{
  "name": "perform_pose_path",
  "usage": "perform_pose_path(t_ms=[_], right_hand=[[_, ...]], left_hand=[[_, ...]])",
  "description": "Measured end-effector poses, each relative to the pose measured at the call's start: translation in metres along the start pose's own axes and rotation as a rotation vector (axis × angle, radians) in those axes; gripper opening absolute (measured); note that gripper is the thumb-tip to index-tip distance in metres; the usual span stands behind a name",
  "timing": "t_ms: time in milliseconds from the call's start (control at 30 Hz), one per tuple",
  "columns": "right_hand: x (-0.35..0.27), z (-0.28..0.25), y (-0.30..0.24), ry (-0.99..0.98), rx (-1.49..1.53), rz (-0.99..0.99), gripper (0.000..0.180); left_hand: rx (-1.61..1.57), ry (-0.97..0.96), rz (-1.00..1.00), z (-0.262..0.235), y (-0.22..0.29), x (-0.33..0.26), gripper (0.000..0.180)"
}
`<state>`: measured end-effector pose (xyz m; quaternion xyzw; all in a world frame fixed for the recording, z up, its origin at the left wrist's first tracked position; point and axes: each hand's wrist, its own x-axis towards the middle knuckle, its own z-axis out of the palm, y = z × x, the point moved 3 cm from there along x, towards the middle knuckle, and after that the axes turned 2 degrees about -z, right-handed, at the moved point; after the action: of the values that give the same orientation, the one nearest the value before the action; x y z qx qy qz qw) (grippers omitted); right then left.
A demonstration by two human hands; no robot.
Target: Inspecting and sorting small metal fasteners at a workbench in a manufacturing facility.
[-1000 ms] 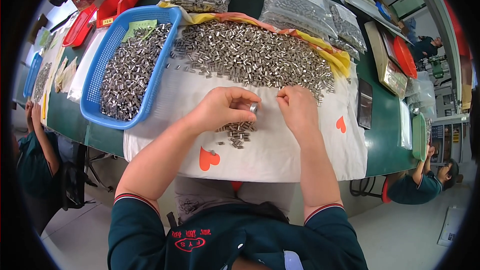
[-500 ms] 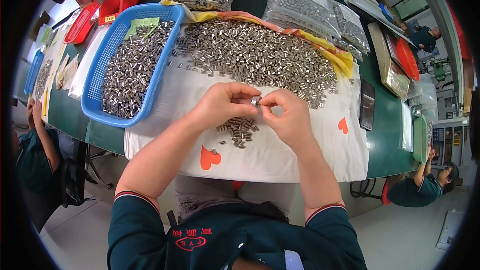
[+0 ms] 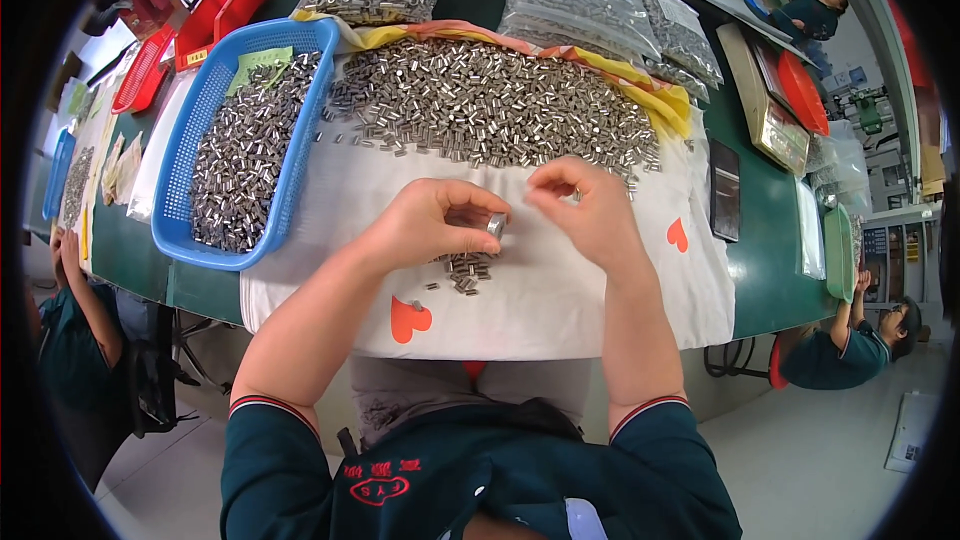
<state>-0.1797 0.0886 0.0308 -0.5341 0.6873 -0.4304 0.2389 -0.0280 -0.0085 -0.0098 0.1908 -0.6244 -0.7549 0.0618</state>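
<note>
Between the thumb and fingers of my left hand (image 3: 425,223) is a short, round metal piece (image 3: 496,225), wider than the loose cylinders, held above the cloth. My right hand (image 3: 592,212) is a little to its right, apart from it, fingers curled together; a small metal cylinder (image 3: 576,194) glints among them. Just below my left hand lies a small heap of metal cylinders (image 3: 466,272), partly hidden by the hand. Beyond both hands spreads a large pile of similar cylinders (image 3: 490,100) on a white cloth (image 3: 530,310) with red hearts.
At the left, a blue perforated basket (image 3: 303,165) holds many cylinders and a green slip. Clear bags of metal parts (image 3: 580,0) stand behind the pile. A dark phone-like device (image 3: 725,190) lies at the right. Co-workers sit at both sides; another person is farther back.
My hands have parted: the right has drawn away rightward from the round metal piece, while the left keeps it, slightly lower. The view has shifted a little.
</note>
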Motion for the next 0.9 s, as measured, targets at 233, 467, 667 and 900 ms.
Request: perform_pose_path(t_ms=[233,467,667,900], right_hand=[[0.004,-0.011,0.029,0.118,-0.675,-0.005,0.007],[0.006,0.001,0.025,0.141,-0.695,-0.059,0.006],[0.005,0.001,0.025,0.076,-0.706,-0.072,0.004],[0.004,0.007,0.02,0.096,-0.66,-0.126,0.004]], left_hand=[[0.051,-0.019,0.026,0.001,0.0,0.004,0.033],[-0.152,0.029,0.009,-0.005,-0.005,0.007,0.035],[-0.128,0.003,0.015,-0.002,-0.002,0.007,0.036],[-0.112,-0.001,0.013,-0.005,-0.003,0.007,0.037]])
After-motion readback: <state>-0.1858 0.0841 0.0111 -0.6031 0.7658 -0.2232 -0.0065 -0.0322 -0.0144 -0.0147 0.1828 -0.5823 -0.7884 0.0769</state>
